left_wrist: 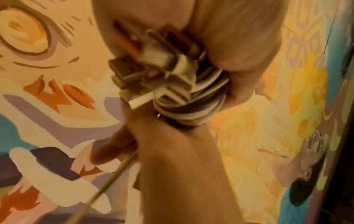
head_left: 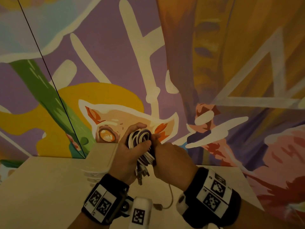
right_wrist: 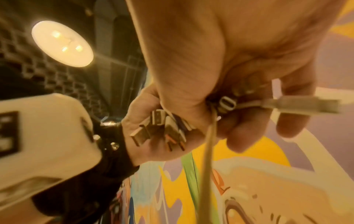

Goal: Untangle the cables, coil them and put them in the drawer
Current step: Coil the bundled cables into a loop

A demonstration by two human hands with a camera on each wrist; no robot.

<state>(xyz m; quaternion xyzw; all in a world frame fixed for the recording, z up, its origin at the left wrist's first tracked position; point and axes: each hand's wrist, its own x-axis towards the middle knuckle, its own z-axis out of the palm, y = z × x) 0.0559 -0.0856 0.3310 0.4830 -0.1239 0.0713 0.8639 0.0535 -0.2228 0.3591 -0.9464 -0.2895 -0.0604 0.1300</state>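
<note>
Both hands are raised together above the pale table (head_left: pixel 41 187), in front of the painted wall (head_left: pixel 115 55). The left hand (head_left: pixel 130 151) curls its fingers and thumb tight round a coil of white and purple cables (head_left: pixel 140 138), whose plugs (head_left: pixel 142 174) hang below the palm. The right hand (head_left: pixel 171 161) presses against the coil's right side, fingers closed on the cables, while one thin cable (head_left: pixel 170 195) trails down to the table near the wrists.
</note>
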